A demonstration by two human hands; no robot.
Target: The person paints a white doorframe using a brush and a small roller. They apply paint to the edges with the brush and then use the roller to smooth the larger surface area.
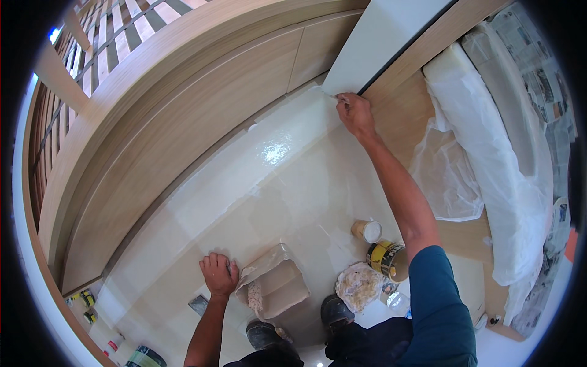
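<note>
My right hand (356,114) reaches to the far corner, where the pale floor meets a wooden panel and a white upright board (379,37). Its fingers are pinched together on something thin and pale, mostly hidden by the hand. On the floor at lower left, my left hand (219,273) lies palm down with its fingers out, holding nothing. Just right of it is a paint tray (299,293) in a wrinkled plastic liner, with a small fluffy roller (254,295) in it. A glossy white wet strip (269,153) runs along the wooden base.
Near my right arm stand a cup (365,231), a yellow-and-black can (385,258) and a crumpled, cream-stained wad (359,287). My shoes (336,311) are beside the tray. Plastic sheeting (489,159) covers things at right. A slatted bed frame (116,79) rises at left.
</note>
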